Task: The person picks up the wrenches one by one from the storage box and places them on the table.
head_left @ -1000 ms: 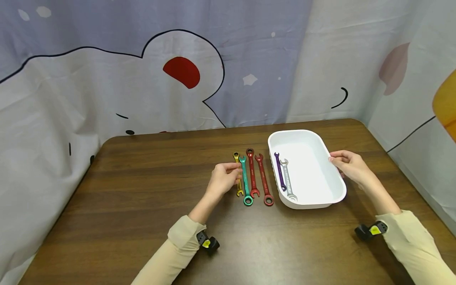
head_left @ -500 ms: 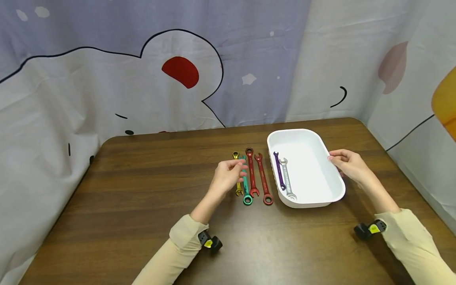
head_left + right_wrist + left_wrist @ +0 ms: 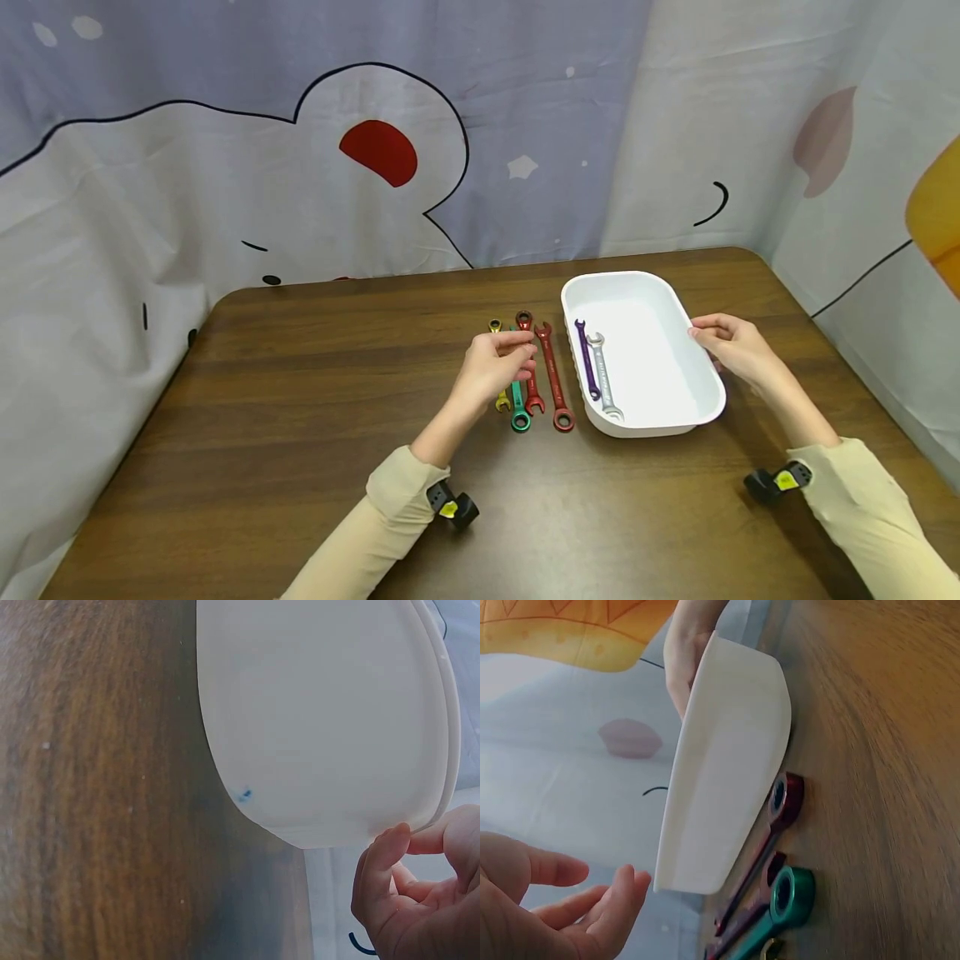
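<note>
My left hand (image 3: 489, 367) hovers over several combination wrenches lying side by side on the table. Its thumb and fingertips are apart with nothing between them, as the left wrist view shows. Partly hidden beneath it are a yellow wrench (image 3: 503, 403), a green wrench (image 3: 519, 408) and a red wrench (image 3: 533, 392). Another red wrench (image 3: 554, 377) lies uncovered to their right. My right hand (image 3: 738, 346) pinches the right rim of a white plastic tray (image 3: 660, 358). Along the tray's left side, inside, lie a purple wrench (image 3: 587, 358) and a silver wrench (image 3: 604, 379).
The brown wooden table (image 3: 262, 417) has its back edge against a printed curtain (image 3: 540, 125). The tray stands immediately right of the row of wrenches, its wall (image 3: 727, 765) rising above them.
My left hand has moved right, from beside the yellow wrench to over the green and left red wrenches. The right hand keeps its grip on the tray, and the wrenches have stayed put.
</note>
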Motion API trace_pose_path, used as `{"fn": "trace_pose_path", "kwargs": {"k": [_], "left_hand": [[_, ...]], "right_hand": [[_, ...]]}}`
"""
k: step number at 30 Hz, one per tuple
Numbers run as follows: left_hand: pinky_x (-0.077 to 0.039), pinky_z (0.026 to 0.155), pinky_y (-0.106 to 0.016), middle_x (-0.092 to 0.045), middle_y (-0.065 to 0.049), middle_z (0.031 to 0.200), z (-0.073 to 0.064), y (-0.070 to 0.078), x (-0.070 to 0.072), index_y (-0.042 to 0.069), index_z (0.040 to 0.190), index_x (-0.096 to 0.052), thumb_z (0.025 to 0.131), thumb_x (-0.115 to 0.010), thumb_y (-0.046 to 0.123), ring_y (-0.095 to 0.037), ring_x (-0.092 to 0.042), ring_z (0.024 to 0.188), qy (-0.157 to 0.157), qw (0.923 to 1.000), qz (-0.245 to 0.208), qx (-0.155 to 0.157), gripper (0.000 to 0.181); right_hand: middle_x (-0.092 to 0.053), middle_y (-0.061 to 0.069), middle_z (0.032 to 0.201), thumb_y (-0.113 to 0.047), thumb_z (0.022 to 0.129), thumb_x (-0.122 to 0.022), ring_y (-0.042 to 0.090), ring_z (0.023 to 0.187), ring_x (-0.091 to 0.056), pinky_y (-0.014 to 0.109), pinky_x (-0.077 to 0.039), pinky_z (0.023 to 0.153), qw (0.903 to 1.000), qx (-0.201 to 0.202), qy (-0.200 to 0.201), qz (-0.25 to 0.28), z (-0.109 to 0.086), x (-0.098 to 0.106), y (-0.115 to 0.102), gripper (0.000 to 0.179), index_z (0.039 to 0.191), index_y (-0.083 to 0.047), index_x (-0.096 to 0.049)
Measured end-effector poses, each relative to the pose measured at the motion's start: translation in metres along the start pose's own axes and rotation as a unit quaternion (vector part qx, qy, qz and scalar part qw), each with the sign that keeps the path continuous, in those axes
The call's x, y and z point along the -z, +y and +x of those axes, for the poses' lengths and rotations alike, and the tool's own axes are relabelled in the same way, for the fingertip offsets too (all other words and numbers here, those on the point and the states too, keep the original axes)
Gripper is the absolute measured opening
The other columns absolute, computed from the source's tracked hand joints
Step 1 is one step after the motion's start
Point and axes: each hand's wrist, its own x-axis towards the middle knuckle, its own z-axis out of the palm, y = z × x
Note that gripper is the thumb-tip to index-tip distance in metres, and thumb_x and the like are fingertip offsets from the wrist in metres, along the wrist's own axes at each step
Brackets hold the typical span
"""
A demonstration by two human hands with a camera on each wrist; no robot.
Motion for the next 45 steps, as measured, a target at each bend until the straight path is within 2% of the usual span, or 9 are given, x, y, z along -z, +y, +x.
{"fn": "trace_pose_path", "kwargs": {"k": [3, 7, 16, 29, 36, 45], "left_hand": [[-0.060, 0.075, -0.032, -0.068, -0.022, 0.114, -0.001, 0.003, -0.004, -0.003, 0.121, -0.064, 0.094, -0.057, 0.006, -0.025, -0.071, 0.087, -0.007, 1.0000, -0.003, -0.003, 0.029], [-0.060, 0.076, -0.033, -0.068, -0.023, 0.114, -0.001, 0.005, -0.011, -0.002, 0.119, -0.065, 0.095, -0.055, 0.005, -0.033, -0.070, 0.094, -0.015, 0.9998, -0.005, -0.008, 0.027], [-0.060, 0.074, -0.028, -0.068, -0.023, 0.111, 0.000, 0.007, -0.027, -0.005, 0.119, -0.063, 0.093, -0.052, 0.002, -0.033, -0.070, 0.094, -0.035, 0.9993, -0.010, -0.012, 0.029], [-0.060, 0.073, -0.027, -0.069, -0.024, 0.107, 0.005, 0.013, -0.044, -0.005, 0.118, -0.064, 0.092, -0.054, 0.001, -0.016, -0.067, 0.076, -0.035, 0.9990, -0.023, -0.012, 0.029], [-0.059, 0.072, -0.024, -0.070, -0.022, 0.107, 0.006, 0.013, -0.054, -0.004, 0.119, -0.064, 0.092, -0.055, 0.001, -0.019, -0.070, 0.080, -0.020, 0.9991, -0.037, 0.001, 0.029], [-0.059, 0.070, -0.022, -0.070, -0.020, 0.108, 0.012, 0.013, -0.061, -0.004, 0.118, -0.064, 0.093, -0.055, 0.002, -0.022, -0.071, 0.083, -0.022, 0.9993, -0.029, 0.002, 0.028]], "right_hand": [[-0.059, -0.009, 0.087, -0.031, 0.100, -0.048, 0.001, 0.070, -0.054, 0.024, -0.050, 0.057, 1.0000, -0.004, 0.001, -0.002, 0.000, -0.001, 0.000, 0.051, 0.132, 0.010, -0.044], [-0.058, -0.010, 0.088, -0.031, 0.100, -0.048, 0.001, 0.071, -0.054, 0.024, -0.051, 0.057, 1.0000, -0.005, 0.001, -0.002, 0.000, -0.002, 0.001, 0.052, 0.132, 0.009, -0.044], [-0.058, -0.012, 0.087, -0.033, 0.100, -0.047, 0.000, 0.071, -0.054, 0.024, -0.050, 0.057, 1.0000, -0.006, 0.002, -0.004, 0.000, -0.002, 0.003, 0.053, 0.133, 0.009, -0.044], [-0.059, -0.008, 0.091, -0.031, 0.100, -0.046, 0.001, 0.071, -0.056, 0.025, -0.051, 0.059, 1.0000, 0.002, 0.000, 0.001, 0.000, 0.000, 0.002, 0.051, 0.132, 0.010, -0.043], [-0.058, -0.014, 0.086, -0.031, 0.100, -0.047, 0.000, 0.070, -0.056, 0.025, -0.051, 0.058, 1.0000, 0.002, 0.000, 0.008, 0.001, -0.001, 0.002, 0.051, 0.132, 0.010, -0.043], [-0.057, -0.017, 0.085, -0.032, 0.100, -0.047, -0.001, 0.072, -0.055, 0.023, -0.052, 0.059, 0.9998, -0.007, -0.002, 0.016, 0.001, -0.001, 0.003, 0.053, 0.134, 0.009, -0.042]]}}
